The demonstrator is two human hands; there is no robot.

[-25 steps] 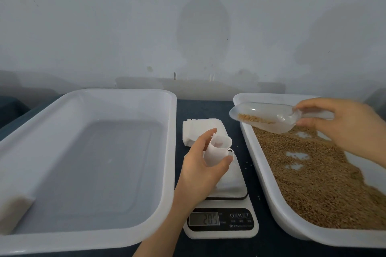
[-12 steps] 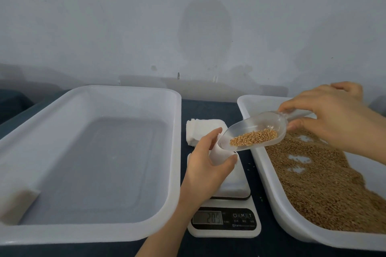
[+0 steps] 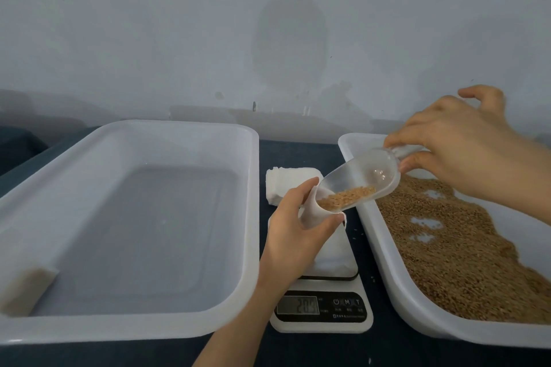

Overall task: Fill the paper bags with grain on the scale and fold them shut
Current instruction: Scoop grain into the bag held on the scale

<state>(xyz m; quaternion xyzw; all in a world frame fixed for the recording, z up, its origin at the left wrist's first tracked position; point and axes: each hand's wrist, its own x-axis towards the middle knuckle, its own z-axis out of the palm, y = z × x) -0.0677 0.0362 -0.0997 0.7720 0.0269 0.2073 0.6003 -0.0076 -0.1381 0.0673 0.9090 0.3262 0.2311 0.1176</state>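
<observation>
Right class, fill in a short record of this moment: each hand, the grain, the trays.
Left hand: grips the open paper bag over the scale
Right hand: holds the clear scoop by its handle, tipped at the bag's mouth
Grain: some in the scoop, most in the right tray
Left tray: a pale block in its near-left corner
Spare bags: stacked behind the scale
</observation>
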